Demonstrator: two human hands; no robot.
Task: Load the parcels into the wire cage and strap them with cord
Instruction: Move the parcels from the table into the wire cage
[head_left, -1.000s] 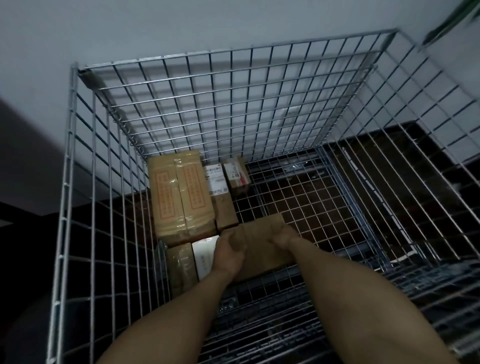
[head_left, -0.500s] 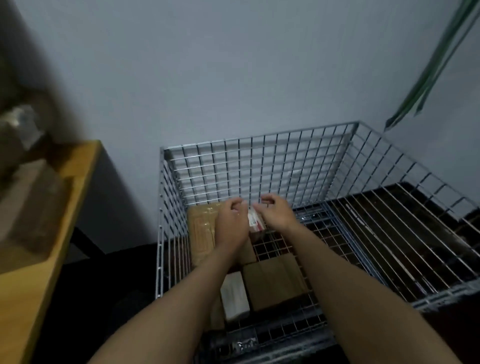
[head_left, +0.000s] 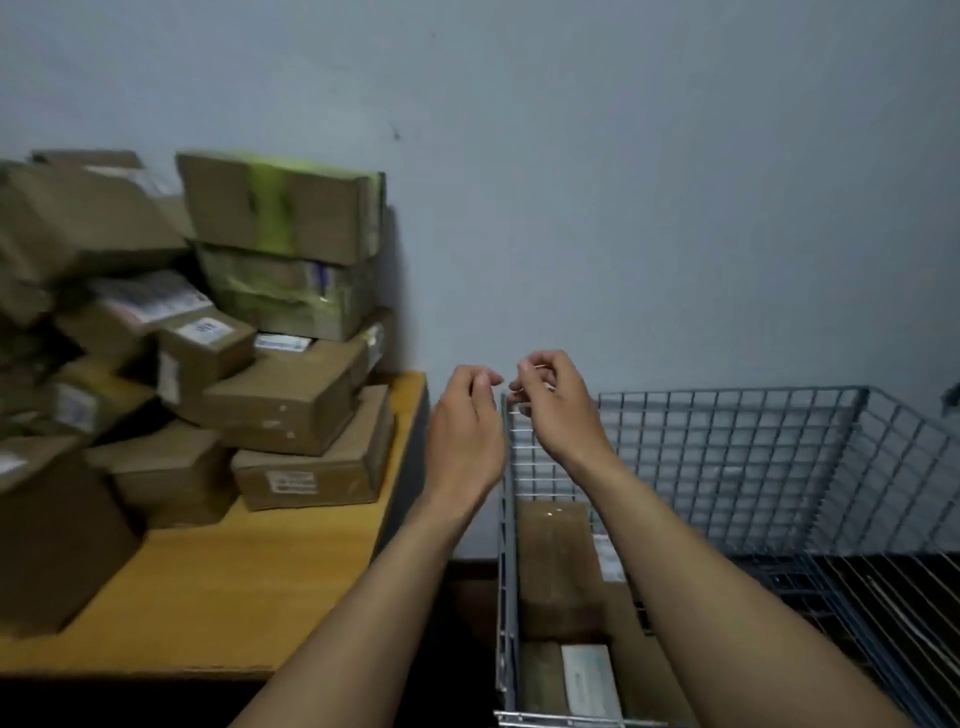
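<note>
Bare arms in view
We see the left hand (head_left: 464, 432) and right hand (head_left: 557, 411) bare, both forearms uncovered to the frame's lower edge.

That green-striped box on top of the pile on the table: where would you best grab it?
By its two short ends, left hand on one, right hand on the other, coming from the front. The green-striped box is wide, lies flat and has nothing on it, so it should lift straight off.

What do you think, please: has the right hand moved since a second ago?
Yes. The right hand has risen out of the cage: from down near its floor to above its top rim.
</note>
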